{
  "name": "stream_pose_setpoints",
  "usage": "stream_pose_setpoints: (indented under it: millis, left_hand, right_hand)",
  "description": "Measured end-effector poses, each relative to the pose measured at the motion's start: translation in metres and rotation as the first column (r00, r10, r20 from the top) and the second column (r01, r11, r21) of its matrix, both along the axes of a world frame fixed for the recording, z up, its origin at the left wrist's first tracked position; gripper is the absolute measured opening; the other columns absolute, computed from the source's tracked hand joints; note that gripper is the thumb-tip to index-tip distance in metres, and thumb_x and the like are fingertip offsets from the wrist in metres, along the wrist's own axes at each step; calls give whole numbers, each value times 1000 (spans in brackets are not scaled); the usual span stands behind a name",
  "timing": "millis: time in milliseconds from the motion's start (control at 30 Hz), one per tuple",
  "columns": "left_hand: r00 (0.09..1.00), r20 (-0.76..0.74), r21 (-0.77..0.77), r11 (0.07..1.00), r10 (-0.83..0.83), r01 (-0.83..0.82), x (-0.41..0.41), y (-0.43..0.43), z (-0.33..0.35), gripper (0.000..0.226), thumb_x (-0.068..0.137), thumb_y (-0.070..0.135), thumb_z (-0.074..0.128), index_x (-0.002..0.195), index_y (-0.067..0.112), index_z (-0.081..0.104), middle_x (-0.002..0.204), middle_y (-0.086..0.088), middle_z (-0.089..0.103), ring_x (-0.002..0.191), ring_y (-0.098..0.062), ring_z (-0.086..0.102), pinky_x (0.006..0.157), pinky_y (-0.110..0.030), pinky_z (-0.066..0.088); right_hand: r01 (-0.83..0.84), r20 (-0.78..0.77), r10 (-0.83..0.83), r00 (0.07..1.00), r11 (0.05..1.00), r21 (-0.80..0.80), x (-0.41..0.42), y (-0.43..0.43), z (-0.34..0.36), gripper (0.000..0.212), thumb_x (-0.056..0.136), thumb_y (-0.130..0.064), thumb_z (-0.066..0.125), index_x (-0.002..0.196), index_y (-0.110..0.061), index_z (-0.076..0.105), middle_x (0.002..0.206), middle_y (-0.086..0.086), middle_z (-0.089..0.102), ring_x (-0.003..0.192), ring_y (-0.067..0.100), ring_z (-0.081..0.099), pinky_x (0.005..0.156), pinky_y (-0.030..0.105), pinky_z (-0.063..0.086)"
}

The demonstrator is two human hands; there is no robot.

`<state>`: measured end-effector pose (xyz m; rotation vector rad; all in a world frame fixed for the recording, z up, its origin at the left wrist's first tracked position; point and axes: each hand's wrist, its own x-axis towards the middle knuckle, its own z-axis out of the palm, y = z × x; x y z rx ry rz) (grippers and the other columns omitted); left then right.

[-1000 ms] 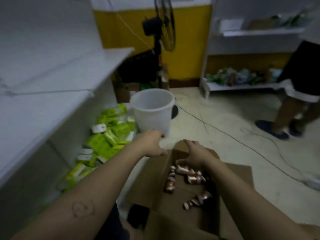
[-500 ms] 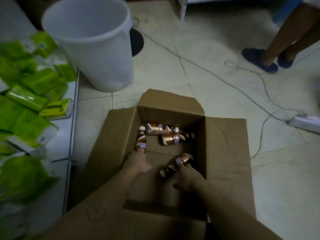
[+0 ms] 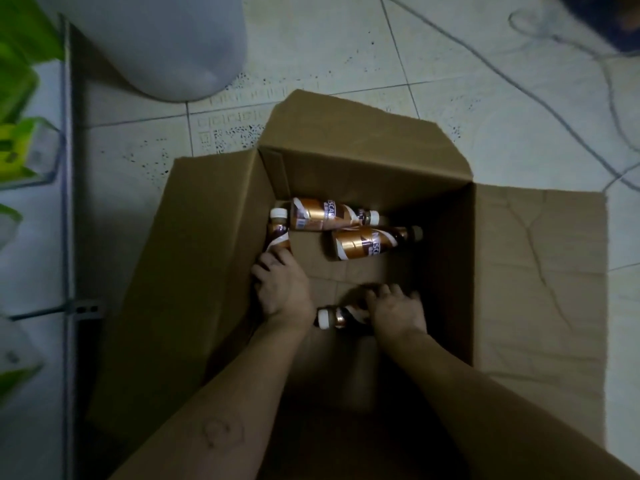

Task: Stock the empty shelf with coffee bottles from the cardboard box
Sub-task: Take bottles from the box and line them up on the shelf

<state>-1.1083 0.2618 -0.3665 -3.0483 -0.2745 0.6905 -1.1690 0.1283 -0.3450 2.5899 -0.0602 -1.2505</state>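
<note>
Four coffee bottles visible, all lying flat on the bottom of the cardboard box point(image 3: 363, 157), flaps open, box on the tiled floor.

Left hand point(image 3: 282, 285) is on the bottle by the left wall point(image 3: 277, 233), which lies lengthwise along the wall, cap pointing away; fingers curled over its lower end, looks like a wrap grip. Right hand point(image 3: 394, 311) covers the near bottle point(image 3: 334, 317), cap pointing left; fingers point(image 3: 389, 292) draped over the body, loosely spread. Can't tell if either grip is fully closed.

Two untouched: far bottle point(image 3: 329, 214) along the back wall, and middle bottle point(image 3: 367, 242) just right of it, slightly angled, both caps pointing right.

Step, my read: grab one per hand, lift out. To do it well:
- wrap around the body, not the cap; labels look glossy, likely slippery
- the left-hand bottle sits tight against the wall with its cap near the far bottle, so roll it inward before lifting
- lift straight up to clear the tall box walls

Around: white bucket point(image 3: 162, 46) just beyond the box, green packets point(image 3: 17, 147) on a low shelf at left, cables point(image 3: 519, 91) across the floor at right. Target shelf not in view. Bucket and cables are the trip risks when standing up.
</note>
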Motion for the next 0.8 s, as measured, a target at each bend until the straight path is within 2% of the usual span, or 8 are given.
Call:
stream_pose_setpoints:
  millis: [100,200,267,333,400,633,733,800]
  left_hand:
    - [1000,-15,-35,999,-15,15,-1,6,4,64,86,16,59,138,7,22,134,-26,39,117,-37,42,83,-38,47]
    - [994,-86,-146,986,64,-76,-1,10,15,69,83,19,65,138,11,24,135,-24,39,118,-35,43,83,-39,47]
    - [967,-196,-241,948,164,-210,-5,13,23,77,80,23,69,141,12,23,137,-23,37,119,-38,44,87,-43,46]
    - [923,-332,-276,915,196,-294,-18,17,30,83,81,21,70,145,10,18,141,-23,34,123,-39,43,92,-46,46]
    - [895,-405,-285,905,185,-316,-39,22,34,86,73,17,77,142,10,26,141,-20,36,123,-37,43,84,-41,49]
    - [869,-471,-388,849,151,-358,-88,32,24,77,62,27,85,128,17,48,128,-8,52,116,-27,50,88,-38,44]
    - [667,-720,-440,618,191,-651,-87,36,32,61,67,19,82,122,11,54,112,-8,63,91,-19,64,65,-29,52]
    - [584,-801,-448,519,129,-728,-84,42,52,58,71,20,80,122,10,55,107,-8,66,88,-19,66,73,-35,57]
  right_hand:
    - [276,-67,-270,960,955,107,-5,9,13,50,84,-34,66,129,-19,50,123,7,59,109,22,58,94,35,46]
    - [668,-133,-667,733,671,322,-18,13,32,41,75,-43,74,106,-21,59,92,-3,66,77,10,67,71,26,56]
    - [746,-144,-784,604,492,449,-26,16,45,43,70,-46,77,102,-23,61,86,-5,66,69,7,64,60,23,52]
    - [749,-140,-830,540,397,531,-32,20,54,47,68,-47,78,106,-21,65,94,-3,69,79,11,65,67,27,55]
    - [762,-158,-857,491,334,555,-38,23,59,48,70,-46,78,109,-20,67,101,0,70,87,14,66,76,30,57]
    - [828,-303,-857,417,222,514,-72,15,48,42,73,-31,79,110,-20,64,109,1,68,90,12,59,77,25,47]
    - [846,-376,-855,358,126,519,-82,12,51,35,72,-25,80,103,-23,63,104,0,68,91,14,63,80,30,53]
    - [826,-399,-846,353,82,558,-81,10,60,32,71,-22,81,98,-22,64,100,1,71,89,17,67,82,35,57]
